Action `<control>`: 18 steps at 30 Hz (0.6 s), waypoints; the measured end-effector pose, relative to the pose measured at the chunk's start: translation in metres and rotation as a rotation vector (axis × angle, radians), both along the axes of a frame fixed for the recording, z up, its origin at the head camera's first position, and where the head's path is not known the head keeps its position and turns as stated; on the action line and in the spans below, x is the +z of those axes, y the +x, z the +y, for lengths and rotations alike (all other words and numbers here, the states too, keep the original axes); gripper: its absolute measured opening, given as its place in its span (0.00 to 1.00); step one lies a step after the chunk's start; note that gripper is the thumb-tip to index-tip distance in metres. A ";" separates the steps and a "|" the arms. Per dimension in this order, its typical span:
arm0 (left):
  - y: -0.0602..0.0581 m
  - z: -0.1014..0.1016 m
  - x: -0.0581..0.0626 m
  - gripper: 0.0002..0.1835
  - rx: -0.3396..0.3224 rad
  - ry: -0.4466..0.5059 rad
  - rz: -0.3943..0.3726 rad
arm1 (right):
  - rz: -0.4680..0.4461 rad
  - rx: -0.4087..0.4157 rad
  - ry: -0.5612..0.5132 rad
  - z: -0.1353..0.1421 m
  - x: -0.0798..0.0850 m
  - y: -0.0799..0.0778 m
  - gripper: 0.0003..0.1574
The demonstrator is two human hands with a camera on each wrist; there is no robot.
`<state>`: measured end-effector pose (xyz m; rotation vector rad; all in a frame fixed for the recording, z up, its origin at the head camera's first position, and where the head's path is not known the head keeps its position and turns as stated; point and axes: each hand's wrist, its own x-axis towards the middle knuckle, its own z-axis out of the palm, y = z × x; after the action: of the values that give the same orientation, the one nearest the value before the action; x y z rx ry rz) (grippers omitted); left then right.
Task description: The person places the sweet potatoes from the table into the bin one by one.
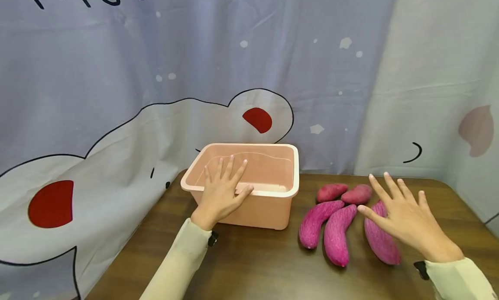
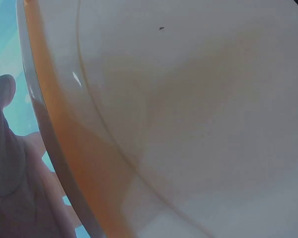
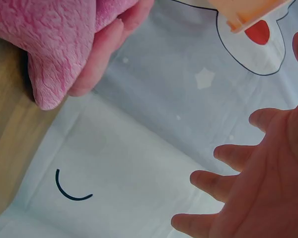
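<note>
Left hand (image 1: 223, 191) and right hand (image 1: 408, 218) are holding nothing. Curved magenta vegetables (image 1: 336, 236) at four o'clock are looking firm; grip mid-length.

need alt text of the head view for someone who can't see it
A person's spread left hand is at the near rim of a peach tub, the spread right hand near three long magenta vegetables and two smaller red ones. The tub and vegetables sit on a brown table before a printed curtain.
</note>
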<state>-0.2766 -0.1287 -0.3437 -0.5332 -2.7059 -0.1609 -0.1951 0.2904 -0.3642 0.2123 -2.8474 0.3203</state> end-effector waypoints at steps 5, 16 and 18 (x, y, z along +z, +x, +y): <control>0.001 -0.004 -0.004 0.37 0.018 0.010 -0.016 | 0.018 -0.001 -0.003 0.004 0.001 0.000 0.55; 0.000 -0.013 -0.007 0.36 0.022 0.011 0.007 | 0.006 0.011 -0.015 0.005 0.000 0.002 0.54; -0.001 -0.014 -0.006 0.36 0.015 0.008 0.006 | 0.009 0.014 -0.021 0.004 0.000 0.002 0.54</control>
<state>-0.2771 -0.1425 -0.3500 -0.5105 -2.7013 -0.1662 -0.1933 0.2946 -0.3643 0.2287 -2.8339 0.3507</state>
